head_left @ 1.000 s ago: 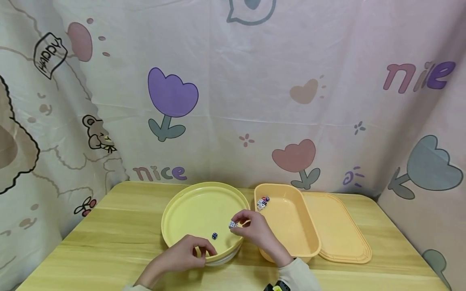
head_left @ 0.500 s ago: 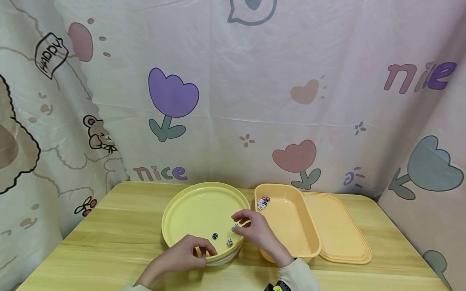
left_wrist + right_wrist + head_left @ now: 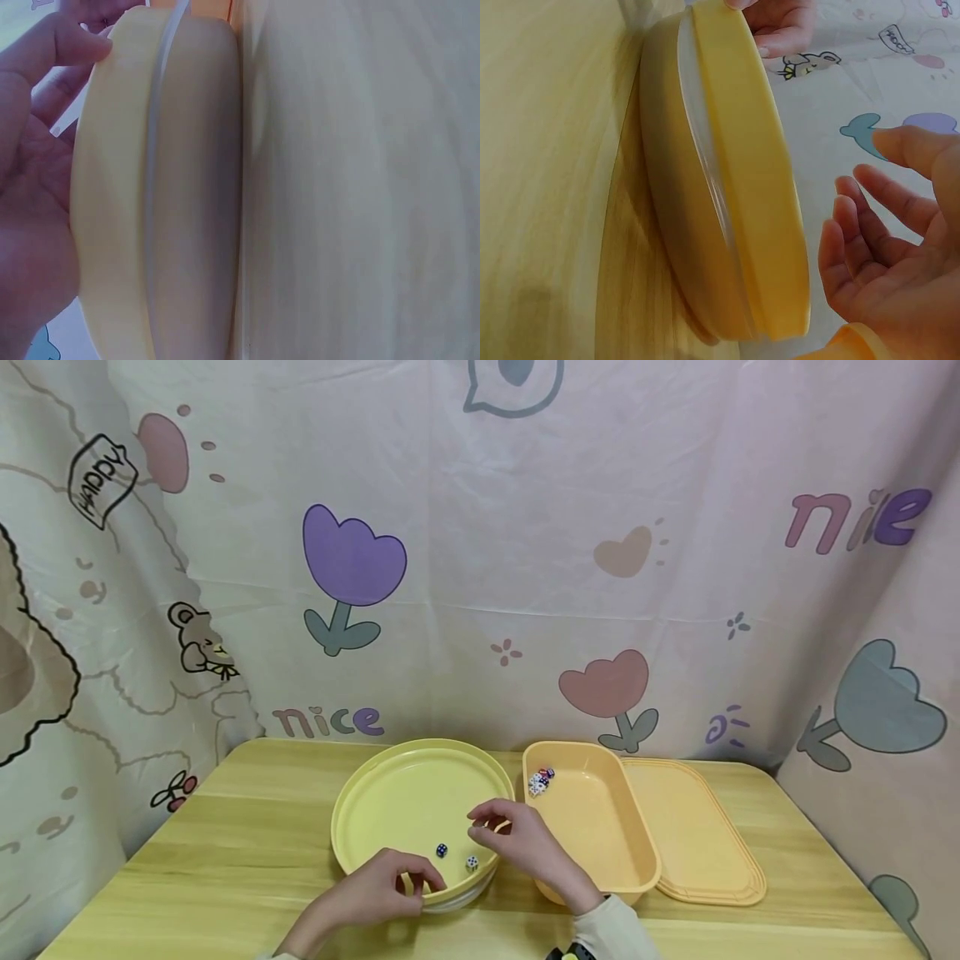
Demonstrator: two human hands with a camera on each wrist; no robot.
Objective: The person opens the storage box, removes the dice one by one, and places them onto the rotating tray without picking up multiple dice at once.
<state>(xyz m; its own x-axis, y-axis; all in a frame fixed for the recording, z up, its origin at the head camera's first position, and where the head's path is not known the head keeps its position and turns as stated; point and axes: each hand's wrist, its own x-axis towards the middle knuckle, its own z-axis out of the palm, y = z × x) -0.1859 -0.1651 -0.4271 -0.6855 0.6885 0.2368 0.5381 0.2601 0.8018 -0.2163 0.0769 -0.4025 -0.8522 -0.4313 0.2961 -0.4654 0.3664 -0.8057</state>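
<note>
A round yellow tray-like lid (image 3: 416,797) sits raised on a pale round base. My left hand (image 3: 386,887) grips its near rim, thumb on the outer side and fingertips over the edge; the left wrist view shows the thumb (image 3: 82,45) against the wall. A dark die (image 3: 442,851) and a white die (image 3: 472,863) lie inside near that rim. Over the right side of the lid hovers my right hand (image 3: 525,839), thumb and forefinger parted. In the right wrist view its fingers (image 3: 855,232) are loosely bent with nothing between them.
To the right stands an orange rectangular box (image 3: 600,818), with a small cluster of dice (image 3: 538,782) in its far left corner. Its flat lid (image 3: 693,831) lies beside it on the wooden table (image 3: 225,835). A printed curtain (image 3: 480,568) hangs behind.
My right hand has let go of the white dice it pinched; one has dropped onto the yellow lid near the dark die. The left hand keeps its grip on the rim.
</note>
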